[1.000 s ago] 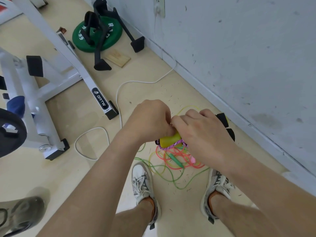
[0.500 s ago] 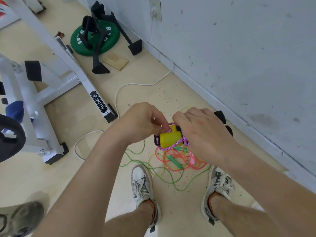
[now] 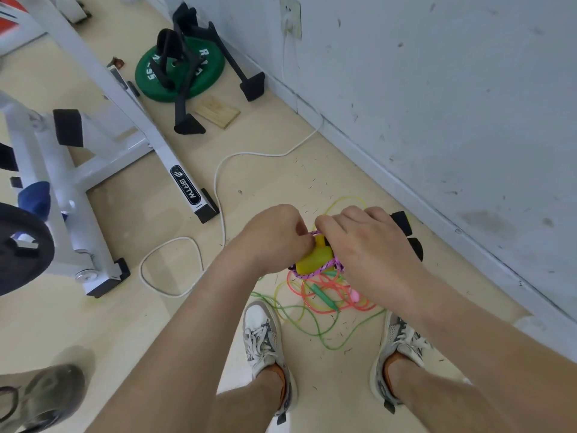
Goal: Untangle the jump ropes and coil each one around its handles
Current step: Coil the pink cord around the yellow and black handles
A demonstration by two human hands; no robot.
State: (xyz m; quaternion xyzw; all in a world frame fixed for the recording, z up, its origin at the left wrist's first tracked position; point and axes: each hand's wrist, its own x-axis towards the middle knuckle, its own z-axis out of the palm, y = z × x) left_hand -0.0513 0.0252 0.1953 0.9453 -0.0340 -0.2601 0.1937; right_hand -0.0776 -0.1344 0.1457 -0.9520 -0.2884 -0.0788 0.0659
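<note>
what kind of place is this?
Probably a gym or home workout room: green weight plate, white equipment frame, tangled jump ropes on the floor, plus a yellow-handled rope held by the left hand and right hand.

Centre, above the floor (image 3: 156, 323): handle (image 3: 313, 260) with cord (image 3: 315, 272) around it, the left hand (image 3: 274, 235) pinching the cord from the left, the right hand (image 3: 365, 245) gripping the handle from the right.
Floor beneath, between left shoe (image 3: 263, 335) and right shoe (image 3: 402, 342): tangle of ropes (image 3: 324, 296).
Right: wall (image 3: 437, 89).
Far, by the wall: weight plate (image 3: 206, 73), wooden block (image 3: 217, 111) just nearer.
Left: bench frame (image 3: 93, 170); a cable (image 3: 218, 189) lies to its right.
</note>
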